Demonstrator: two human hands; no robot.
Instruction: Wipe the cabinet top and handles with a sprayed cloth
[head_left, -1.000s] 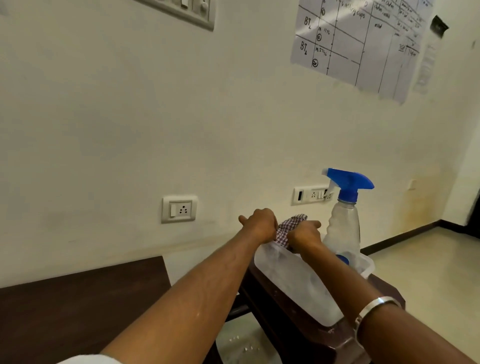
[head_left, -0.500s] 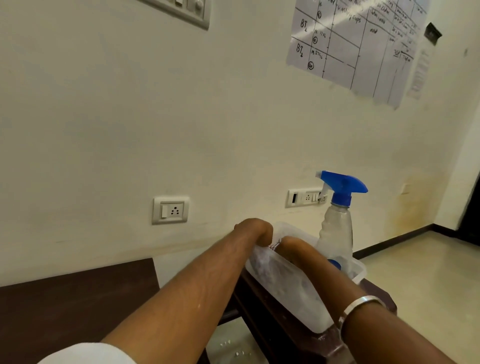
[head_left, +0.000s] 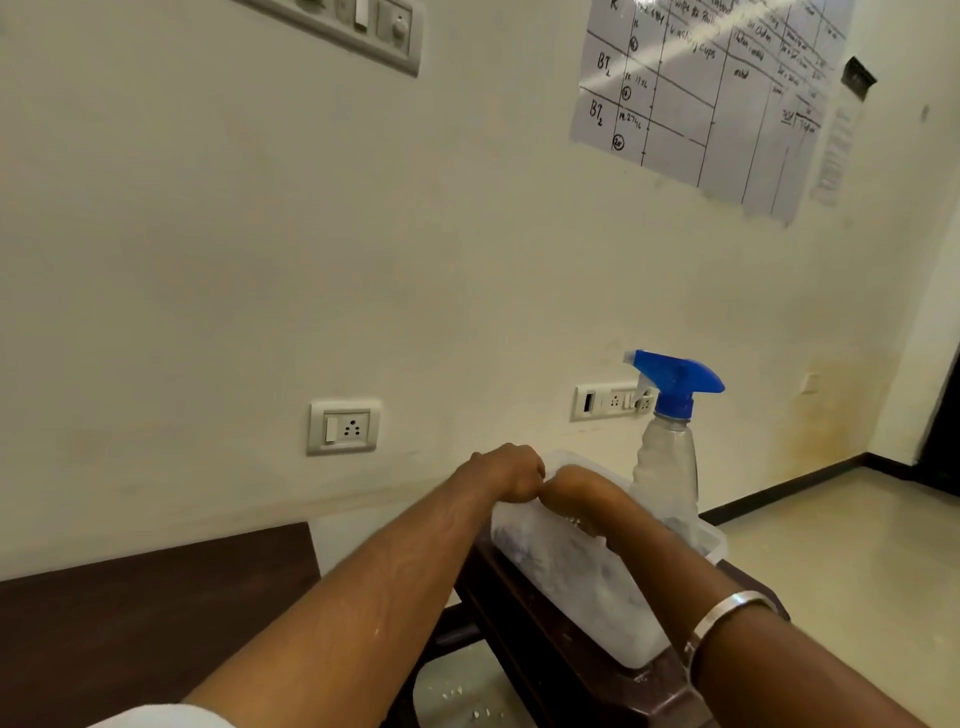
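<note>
My left hand (head_left: 511, 473) and my right hand (head_left: 569, 491) are pressed together, fingers curled down inside a translucent plastic tub (head_left: 571, 577). A small bit of the checked cloth (head_left: 573, 519) shows under my right hand; the rest is hidden by the hands and the tub wall. A clear spray bottle with a blue trigger head (head_left: 670, 467) stands upright in the tub's far right end, just right of my right hand. The dark brown cabinet top (head_left: 156, 618) lies at lower left, apart from both hands.
The tub rests on a dark wooden stand (head_left: 587, 680) right of the cabinet, with a gap of speckled floor between them. The cream wall behind carries a socket (head_left: 343, 427), a second socket strip (head_left: 608, 401) and a paper chart (head_left: 701, 98). Tiled floor (head_left: 857, 561) stretches right.
Both hands have dropped from above the tub into it, taking the cloth down with them; it was in plain sight between them and is now almost hidden. The spray bottle has not moved.
</note>
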